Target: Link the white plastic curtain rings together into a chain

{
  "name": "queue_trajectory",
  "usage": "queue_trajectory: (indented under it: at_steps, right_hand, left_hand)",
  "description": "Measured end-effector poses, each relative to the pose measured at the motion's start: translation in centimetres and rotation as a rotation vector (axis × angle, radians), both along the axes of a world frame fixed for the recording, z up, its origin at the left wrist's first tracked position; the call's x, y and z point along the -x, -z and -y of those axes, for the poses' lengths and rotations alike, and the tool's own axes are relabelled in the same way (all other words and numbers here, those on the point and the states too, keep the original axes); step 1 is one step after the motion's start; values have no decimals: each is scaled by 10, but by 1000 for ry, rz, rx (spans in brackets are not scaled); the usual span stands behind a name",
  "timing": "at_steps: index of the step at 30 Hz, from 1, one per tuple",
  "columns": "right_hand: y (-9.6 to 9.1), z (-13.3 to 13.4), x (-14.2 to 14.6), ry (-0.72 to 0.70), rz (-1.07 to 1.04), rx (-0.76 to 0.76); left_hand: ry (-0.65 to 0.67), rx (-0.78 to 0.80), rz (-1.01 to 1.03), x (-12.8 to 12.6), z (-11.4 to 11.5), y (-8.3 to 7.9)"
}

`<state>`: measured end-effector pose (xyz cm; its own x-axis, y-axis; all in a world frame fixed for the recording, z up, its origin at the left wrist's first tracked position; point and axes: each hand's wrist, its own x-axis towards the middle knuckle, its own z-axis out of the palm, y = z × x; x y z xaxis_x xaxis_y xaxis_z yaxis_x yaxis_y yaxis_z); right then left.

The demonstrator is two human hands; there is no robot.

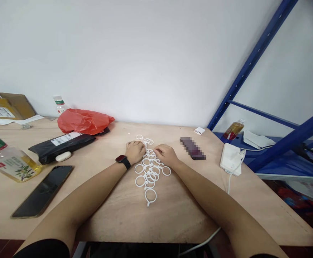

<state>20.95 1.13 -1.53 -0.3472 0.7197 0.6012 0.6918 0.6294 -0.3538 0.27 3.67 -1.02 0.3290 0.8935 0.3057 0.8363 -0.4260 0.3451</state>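
White plastic rings (150, 195), each with a small tab like a curtain ring's, lie in a loose, overlapping pile on the wooden table. My left hand (135, 152), a dark smartwatch (123, 162) on its wrist, rests at the pile's left edge with its fingers curled; its fingertips are partly hidden. Across from it, my right hand (166, 154) has thumb and fingers pinched together at a ring near the upper part of the pile. Both hands are low over the table, a small gap between them. One ring (139, 137) lies at the far end.
Left on the table (113, 218) are a phone (42, 193), an oil-coloured drink bottle (14, 163), a black parcel (65, 145), a white earbud case (63, 156) and a red bag (83, 121). Right are a partly blurred phone (199, 156), a white charger (231, 159) with cable and a blue rack (249, 61).
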Motion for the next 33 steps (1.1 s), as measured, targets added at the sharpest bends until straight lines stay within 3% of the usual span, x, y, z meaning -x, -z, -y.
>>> queue_trajectory:
  at_steps: [9,16,23,30,33]
  right_hand:
    - [1,0,0,8,5,39]
    - [-1,1,1,7,-14,27]
    - [0,0,0,9,-47,25]
    - [-4,4,-2,-46,-79,2]
    - [-5,5,-1,-123,-1,-37]
  left_hand:
    - [22,0,-28,-1,-1,2]
    - [90,-132,52,0,-1,6]
    - [146,-125,123,4,-6,5]
    - [538,-256,291,2,-5,6]
    - [605,-265,278,0,-1,6]
